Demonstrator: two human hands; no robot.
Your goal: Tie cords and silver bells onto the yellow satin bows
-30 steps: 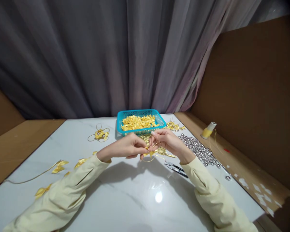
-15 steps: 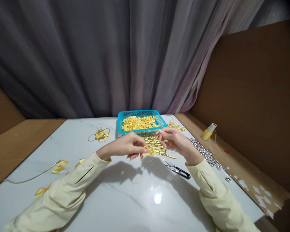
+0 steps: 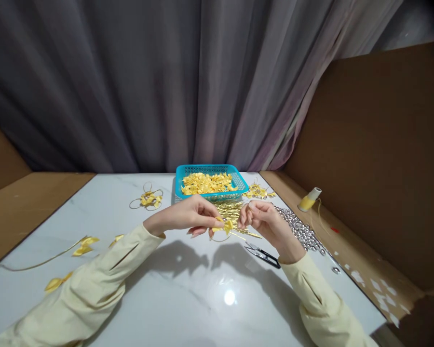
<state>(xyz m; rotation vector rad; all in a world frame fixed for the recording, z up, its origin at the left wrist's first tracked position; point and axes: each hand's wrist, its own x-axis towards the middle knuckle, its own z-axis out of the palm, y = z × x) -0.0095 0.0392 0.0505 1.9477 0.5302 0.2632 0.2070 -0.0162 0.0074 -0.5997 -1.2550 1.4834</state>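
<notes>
Between the thumb and fingers of my left hand (image 3: 198, 217) is a yellow ribbon bow (image 3: 227, 225), with a silvery bead by it. A thin wire loop (image 3: 222, 239) hangs under the bow, and a wire end sticks out to the right. My right hand (image 3: 262, 219) is raised just right of the bow, apart from it, fingers curled in a pinch; whatever they hold is too small to make out. Behind both hands lies a bundle of gold wires (image 3: 231, 209). Small black-handled thread snips (image 3: 264, 255) lie on the table below my right hand.
A blue basket (image 3: 179, 185) of yellow bows stands at the back. Silver beads (image 3: 300, 229) are heaped at right, near a yellow thread spool (image 3: 309, 199). A looped bow piece (image 3: 150, 198) and loose bows (image 3: 84, 246) lie at left. Cardboard walls (image 3: 383, 159) flank the table.
My right hand has come down slightly, its fingers curling closer in near the bow. The left hand keeps its grip on the bow. The whole view has shifted a little.
</notes>
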